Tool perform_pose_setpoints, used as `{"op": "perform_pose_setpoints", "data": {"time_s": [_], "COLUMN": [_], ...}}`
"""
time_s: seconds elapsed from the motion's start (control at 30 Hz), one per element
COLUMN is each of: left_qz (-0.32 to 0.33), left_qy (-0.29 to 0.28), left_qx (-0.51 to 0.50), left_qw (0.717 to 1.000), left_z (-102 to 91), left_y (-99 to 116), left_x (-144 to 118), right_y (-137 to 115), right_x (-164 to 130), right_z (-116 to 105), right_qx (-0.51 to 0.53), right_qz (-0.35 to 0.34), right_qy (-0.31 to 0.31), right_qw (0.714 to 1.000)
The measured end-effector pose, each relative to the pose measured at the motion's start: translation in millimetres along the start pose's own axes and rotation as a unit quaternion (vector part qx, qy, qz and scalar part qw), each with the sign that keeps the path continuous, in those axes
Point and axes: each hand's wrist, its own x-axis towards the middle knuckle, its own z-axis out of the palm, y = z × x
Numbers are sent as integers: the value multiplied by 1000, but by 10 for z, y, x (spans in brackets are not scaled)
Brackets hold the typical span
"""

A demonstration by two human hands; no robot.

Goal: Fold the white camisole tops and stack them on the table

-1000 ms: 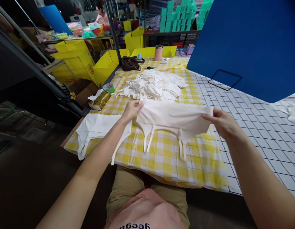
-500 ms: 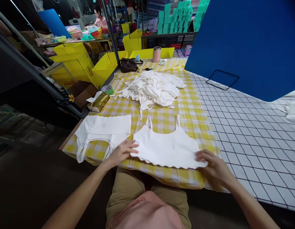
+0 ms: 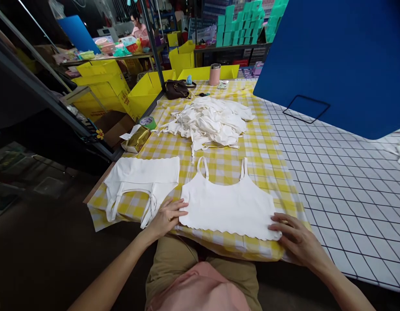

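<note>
Creasing or skewing of the white top (image 3: 228, 209) may be caused by uneven tension between its two sides. The top is laid flat on the cloth-covered table (image 3: 264, 172), straps pointed away from the body; its scalloped hem is positioned near the front edge, over which it could be slipped by a pull toward the body. The folded white garment (image 3: 143, 170) could be disturbed by the left grip (image 3: 167, 218), which is placed just beside its straps.

The left grip is loosely spread, fingertips rested on the top's left edge. The right grip (image 3: 297, 237) is half-curled at the lower right corner; whether the fabric is pinched there cannot be told, the thumb being obscured.
</note>
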Motion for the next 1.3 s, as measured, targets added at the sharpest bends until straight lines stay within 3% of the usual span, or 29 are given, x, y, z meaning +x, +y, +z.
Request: {"op": "perform_pose_setpoints", "data": {"time_s": [0.33, 0.5, 0.67, 0.77, 0.9, 1.0, 1.13, 1.23, 1.3], "left_qz": [-13, -13, 3, -11, -53, -68, -109, -147, -158], "left_qy": [10, 20, 93, 145, 218, 200, 111, 107, 123], "left_qx": [-25, -60, -185, -224, -230, -250, -261, -155, -97], "left_qw": [1000, 998, 978, 964, 947, 945, 953, 971, 975], "left_z": [5, -93, -621, -1026, -1300, -1184, -743, -462, -374], "left_y": [3, 32, 312, 525, 615, 457, 98, -71, -103], "left_x": [0, 39, 6, -42, 50, 320, 805, 1100, 1232], "right_y": [41, -161, -680, -984, -1105, -940, -587, -383, -300], "right_x": [-68, -20, 44, 83, 273, 550, 923, 1086, 1139], "right_z": [31, -145, -632, -942, -1151, -1056, -644, -338, -218], "right_qx": [45, 74, 162, 190, 218, 251, 245, 208, 178], "right_qz": [22, 32, 63, 134, 211, 242, 263, 307, 337], "right_qy": [25, 85, 165, 234, 285, 222, 104, 65, 55], "right_qw": [998, 993, 971, 944, 909, 911, 927, 926, 923]}}
